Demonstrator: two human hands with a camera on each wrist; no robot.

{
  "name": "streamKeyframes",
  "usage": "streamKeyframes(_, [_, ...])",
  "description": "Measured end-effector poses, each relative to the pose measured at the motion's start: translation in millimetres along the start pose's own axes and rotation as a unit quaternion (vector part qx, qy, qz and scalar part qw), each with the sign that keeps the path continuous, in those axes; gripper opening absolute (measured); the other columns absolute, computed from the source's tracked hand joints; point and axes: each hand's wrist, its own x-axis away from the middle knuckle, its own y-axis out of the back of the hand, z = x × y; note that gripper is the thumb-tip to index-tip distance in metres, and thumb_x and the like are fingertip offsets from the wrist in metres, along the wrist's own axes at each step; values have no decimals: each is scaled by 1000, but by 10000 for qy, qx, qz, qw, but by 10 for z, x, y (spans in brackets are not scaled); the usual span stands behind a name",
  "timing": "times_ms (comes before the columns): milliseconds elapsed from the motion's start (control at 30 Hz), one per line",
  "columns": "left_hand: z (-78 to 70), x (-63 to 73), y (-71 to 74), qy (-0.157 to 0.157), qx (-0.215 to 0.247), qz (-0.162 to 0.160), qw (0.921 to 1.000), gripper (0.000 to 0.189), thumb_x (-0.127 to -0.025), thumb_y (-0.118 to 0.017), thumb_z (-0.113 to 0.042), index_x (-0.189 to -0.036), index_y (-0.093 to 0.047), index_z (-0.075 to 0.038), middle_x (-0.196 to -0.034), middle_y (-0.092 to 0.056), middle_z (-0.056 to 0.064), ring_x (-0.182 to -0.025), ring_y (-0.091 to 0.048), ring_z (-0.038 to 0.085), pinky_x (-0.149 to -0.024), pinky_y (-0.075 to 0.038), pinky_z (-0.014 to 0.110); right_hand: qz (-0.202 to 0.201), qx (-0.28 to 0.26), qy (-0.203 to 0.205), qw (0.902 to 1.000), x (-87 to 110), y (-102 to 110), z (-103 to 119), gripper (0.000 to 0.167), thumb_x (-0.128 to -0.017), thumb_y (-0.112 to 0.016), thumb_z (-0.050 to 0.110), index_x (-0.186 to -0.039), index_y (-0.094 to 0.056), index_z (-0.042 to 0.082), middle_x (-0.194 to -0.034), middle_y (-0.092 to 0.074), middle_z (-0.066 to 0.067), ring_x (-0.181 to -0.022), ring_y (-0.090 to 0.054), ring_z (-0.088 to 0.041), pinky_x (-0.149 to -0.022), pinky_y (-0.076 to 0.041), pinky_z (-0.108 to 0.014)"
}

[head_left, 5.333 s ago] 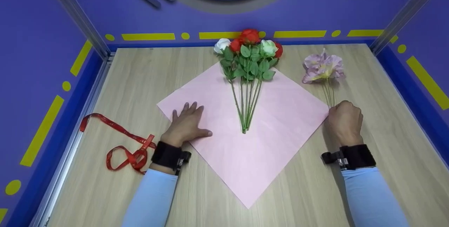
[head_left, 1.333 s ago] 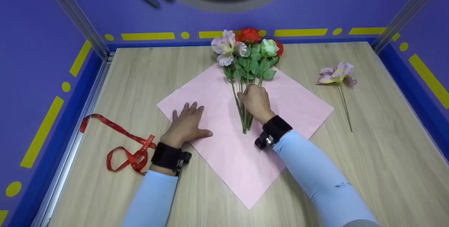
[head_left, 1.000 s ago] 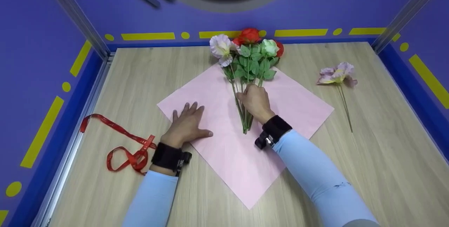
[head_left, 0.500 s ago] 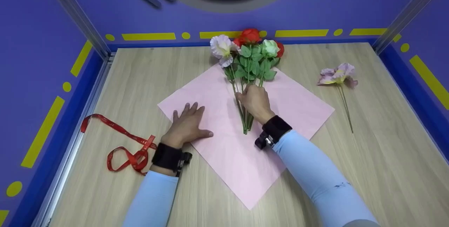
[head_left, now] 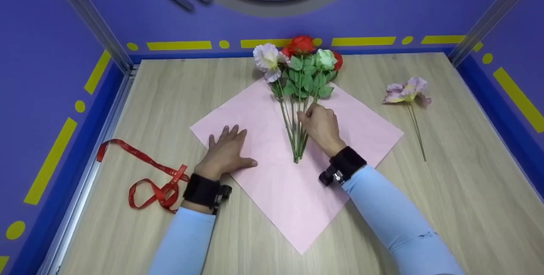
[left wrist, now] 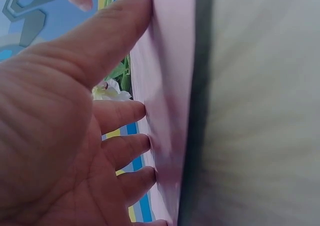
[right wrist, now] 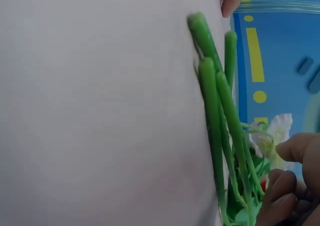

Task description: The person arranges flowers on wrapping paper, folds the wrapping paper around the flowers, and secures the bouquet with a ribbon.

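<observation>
My left hand [head_left: 225, 154] lies flat with fingers spread on the left part of a pink wrapping paper sheet [head_left: 272, 190]; in the left wrist view its fingertips touch the paper. My right hand [head_left: 321, 126] is just right of the flower stems [head_left: 296, 145], fingers curled, thumb apart from them and nothing between in the right wrist view. The bunch on the paper has red roses [head_left: 302, 45], a pale green rose [head_left: 326, 59], green leaves [head_left: 306, 80] and, on its left, a pale purple flower [head_left: 267, 58] that overlaps the blooms behind it.
Another pale purple flower [head_left: 408, 91] lies on the wooden table [head_left: 459, 173] to the right of the paper. Left of my left hand a red ribbon [head_left: 148, 190] lies in loose loops. Blue panels [head_left: 212, 24] enclose the back and sides.
My right hand earlier took purple blooms from the right and laid them on the bunch's left, over a white rose. In the last half second it let go and shifted right. Left hand unmoved.
</observation>
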Motion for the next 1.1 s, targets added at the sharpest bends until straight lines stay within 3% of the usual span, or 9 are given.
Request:
streamKeyframes(367, [1, 16, 4, 7, -105, -3, 9999, 106, -87, -83, -53, -166, -31, -6, -174, -19, 21, -162, -9, 46, -123, -5, 76, -448, 141, -7, 9989, 80, 284, -349, 27, -97, -69, 26, -88, -72, 1, -82, -75, -17, -78, -71, -41, -74, -55, -55])
streamKeyframes(700, [-12, 0, 5, 3, -99, 2, 10000, 105, -87, -82, -53, -166, -31, -7, -175, -18, 21, -163, -8, 45, -124, -4, 76, -790, 216, -175, 9965, 154, 563, -711, 20, -94, -63, 17, -88, -73, 1, -81, -74, -17, -79, -71, -43, -75, -53, -56])
streamKeyframes(1100, [-21, 0, -4, 63, -115, 73, 9999, 105, -89, -81, -54, -167, -28, -8, -176, -15, 18, -164, -5, 42, -125, -3, 74, -896, 412, -424, 9942, 344, 979, -1123, 22, -98, -57, 16, -91, -71, 0, -84, -73, -20, -80, -69, -44, -75, -51, -58])
